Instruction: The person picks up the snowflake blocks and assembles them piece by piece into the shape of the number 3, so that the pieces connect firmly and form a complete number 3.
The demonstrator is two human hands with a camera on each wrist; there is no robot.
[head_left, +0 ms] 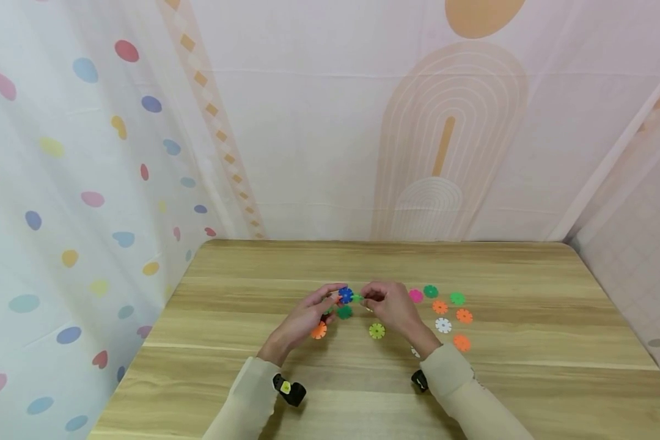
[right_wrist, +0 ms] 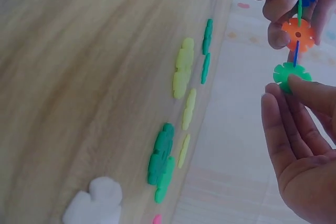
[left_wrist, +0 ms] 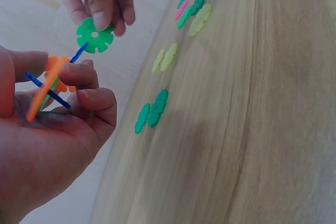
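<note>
Above the middle of the wooden table (head_left: 528, 379), my left hand (head_left: 310, 313) grips a small cluster of slotted plastic discs (left_wrist: 50, 85): an orange one, a blue one (head_left: 345, 295) and a green one slotted together. My right hand (head_left: 387, 304) pinches a single light green disc (left_wrist: 94, 35) between thumb and fingers. It holds that disc edge-on against the tip of a blue disc in the cluster (right_wrist: 297, 32). In the right wrist view the green disc (right_wrist: 291, 73) sits just below the orange one.
Loose discs lie flat on the table: a dark green one (head_left: 344, 312), an orange one (head_left: 318, 330) and a yellow-green one (head_left: 376, 330) under the hands, and several more in pink, green, orange and white (head_left: 443, 325) to the right. Patterned curtains enclose the table.
</note>
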